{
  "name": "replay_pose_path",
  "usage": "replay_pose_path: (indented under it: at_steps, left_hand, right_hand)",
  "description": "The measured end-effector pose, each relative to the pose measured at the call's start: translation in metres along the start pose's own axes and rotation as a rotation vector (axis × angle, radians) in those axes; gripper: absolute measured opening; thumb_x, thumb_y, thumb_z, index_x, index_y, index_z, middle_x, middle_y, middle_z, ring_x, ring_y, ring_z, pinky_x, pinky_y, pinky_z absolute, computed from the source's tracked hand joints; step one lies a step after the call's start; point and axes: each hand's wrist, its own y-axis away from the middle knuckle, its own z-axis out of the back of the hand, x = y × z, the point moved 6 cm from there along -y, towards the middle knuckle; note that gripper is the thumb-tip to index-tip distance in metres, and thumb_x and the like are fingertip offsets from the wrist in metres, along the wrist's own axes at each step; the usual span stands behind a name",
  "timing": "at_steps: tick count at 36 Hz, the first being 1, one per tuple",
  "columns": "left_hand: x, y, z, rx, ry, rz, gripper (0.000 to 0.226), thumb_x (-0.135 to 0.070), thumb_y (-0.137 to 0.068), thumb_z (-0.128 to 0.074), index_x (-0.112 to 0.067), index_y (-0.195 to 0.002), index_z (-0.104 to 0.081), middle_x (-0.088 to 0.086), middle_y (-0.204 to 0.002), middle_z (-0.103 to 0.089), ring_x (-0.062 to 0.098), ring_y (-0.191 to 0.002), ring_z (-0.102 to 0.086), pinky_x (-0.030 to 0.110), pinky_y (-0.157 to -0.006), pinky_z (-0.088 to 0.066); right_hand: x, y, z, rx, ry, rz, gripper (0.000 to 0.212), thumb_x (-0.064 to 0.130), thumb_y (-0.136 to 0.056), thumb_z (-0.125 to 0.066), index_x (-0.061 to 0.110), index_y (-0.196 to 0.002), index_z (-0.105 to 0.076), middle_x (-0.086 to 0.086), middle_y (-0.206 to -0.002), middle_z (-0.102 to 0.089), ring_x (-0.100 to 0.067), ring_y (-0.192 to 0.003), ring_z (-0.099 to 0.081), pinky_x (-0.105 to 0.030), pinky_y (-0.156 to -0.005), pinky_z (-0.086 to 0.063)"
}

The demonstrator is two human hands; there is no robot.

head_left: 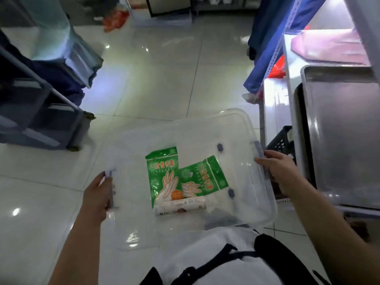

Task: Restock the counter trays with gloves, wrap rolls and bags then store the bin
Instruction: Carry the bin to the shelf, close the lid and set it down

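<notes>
I hold a clear plastic bin (236, 124) in front of my body, above the tiled floor. My left hand (96, 194) grips the grey handle on its left side. My right hand (281, 171) grips the grey handle on its right side. Inside the bin lie two green packs of disposable gloves (162, 173), one overlapping the other (205, 173). A white wrap roll (181, 205) lies across their lower ends. Something dark sits in the bin's near corner, too blurred to name.
A steel counter with a metal tray (345, 128) stands at the right. A black crate (281, 140) sits below it. Dark blue drawer units on wheels (37, 120) stand at the left. A blue cloth (267, 48) hangs at the upper right. Open tiled floor lies ahead.
</notes>
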Motion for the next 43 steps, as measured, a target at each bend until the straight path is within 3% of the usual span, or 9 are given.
replay_pose_path:
  at_steps: [5, 11, 17, 22, 25, 28, 31, 35, 43]
  left_hand:
    - [-0.051, -0.066, -0.018, -0.003, 0.017, -0.015, 0.040, -0.060, -0.090, -0.057, -0.034, -0.118, -0.069, 0.002, -0.094, -0.061, 0.019, -0.081, -0.056, 0.030, -0.068, -0.051]
    - [-0.101, -0.153, -0.050, 0.052, -0.006, 0.024, 0.038, -0.065, -0.086, -0.059, -0.040, -0.112, -0.071, 0.005, -0.099, -0.065, 0.022, -0.084, -0.061, 0.048, -0.072, -0.058]
    - [-0.179, -0.261, -0.104, 0.160, -0.039, -0.025, 0.047, -0.068, -0.084, -0.058, -0.037, -0.116, -0.070, 0.007, -0.113, -0.067, 0.024, -0.097, -0.066, 0.046, -0.073, -0.058]
    - [-0.279, -0.340, -0.157, 0.310, -0.117, -0.075, 0.044, -0.068, -0.084, -0.057, -0.040, -0.115, -0.071, 0.008, -0.107, -0.067, 0.023, -0.091, -0.063, 0.049, -0.068, -0.060]
    - [-0.338, -0.372, -0.204, 0.419, -0.176, -0.122, 0.036, -0.069, -0.084, -0.056, -0.045, -0.105, -0.072, 0.006, -0.099, -0.065, 0.024, -0.087, -0.061, 0.053, -0.065, -0.059]
    - [-0.394, -0.391, -0.264, 0.523, -0.250, -0.220, 0.025, -0.060, -0.089, -0.056, -0.044, -0.097, -0.074, 0.006, -0.088, -0.064, 0.022, -0.076, -0.058, 0.034, -0.064, -0.056]
    - [-0.446, -0.399, -0.327, 0.596, -0.319, -0.313, 0.027, -0.058, -0.093, -0.055, -0.040, -0.101, -0.073, 0.004, -0.086, -0.064, 0.021, -0.071, -0.058, 0.046, -0.064, -0.059]
    - [-0.493, -0.404, -0.415, 0.702, -0.408, -0.365, 0.028, -0.053, -0.092, -0.059, -0.035, -0.109, -0.073, 0.001, -0.094, -0.065, 0.016, -0.074, -0.060, 0.046, -0.072, -0.058]
    - [-0.549, -0.406, -0.556, 0.797, -0.635, -0.440, 0.041, -0.041, -0.093, -0.064, -0.031, -0.133, -0.061, 0.006, -0.128, -0.064, 0.027, -0.104, -0.065, 0.047, -0.092, -0.055]
  right_hand:
    - [0.053, -0.060, -0.040, -0.017, 0.035, -0.038, 0.011, 0.015, -0.082, -0.075, 0.024, -0.088, -0.071, -0.003, -0.085, -0.070, -0.019, -0.071, -0.064, -0.024, -0.049, -0.046]
    - [0.120, -0.127, -0.075, -0.071, 0.132, -0.052, 0.013, 0.026, -0.082, -0.075, 0.020, -0.093, -0.071, -0.007, -0.087, -0.070, -0.024, -0.073, -0.065, -0.022, -0.044, -0.047]
    - [0.178, -0.182, -0.103, -0.174, 0.157, -0.058, 0.019, 0.031, -0.081, -0.075, 0.021, -0.096, -0.069, -0.007, -0.091, -0.069, -0.027, -0.079, -0.066, -0.030, -0.060, -0.051]
    - [0.221, -0.192, -0.114, -0.313, 0.039, -0.120, 0.025, 0.031, -0.078, -0.079, 0.020, -0.099, -0.071, -0.008, -0.087, -0.072, -0.027, -0.072, -0.066, -0.026, -0.049, -0.050]
    - [0.237, -0.188, -0.113, -0.409, -0.074, -0.153, 0.030, 0.028, -0.075, -0.081, 0.017, -0.102, -0.072, -0.009, -0.082, -0.072, -0.024, -0.060, -0.062, -0.024, -0.042, -0.047]
    - [0.241, -0.184, -0.113, -0.509, -0.186, -0.182, 0.031, 0.030, -0.074, -0.083, 0.020, -0.101, -0.073, -0.010, -0.081, -0.075, -0.026, -0.063, -0.069, -0.026, -0.045, -0.052]
    - [0.240, -0.183, -0.115, -0.619, -0.329, -0.206, 0.027, 0.032, -0.075, -0.082, 0.028, -0.100, -0.071, -0.010, -0.085, -0.073, -0.028, -0.067, -0.069, -0.027, -0.046, -0.053]
    - [0.224, -0.201, -0.116, -0.751, -0.461, -0.246, 0.040, 0.019, -0.082, -0.076, 0.011, -0.120, -0.065, -0.016, -0.099, -0.070, -0.033, -0.083, -0.067, -0.035, -0.062, -0.054]
    - [0.204, -0.269, -0.104, -0.989, -0.684, -0.354, 0.026, 0.014, -0.081, -0.077, 0.016, -0.104, -0.068, -0.005, -0.084, -0.069, -0.020, -0.070, -0.061, -0.028, -0.058, -0.046]
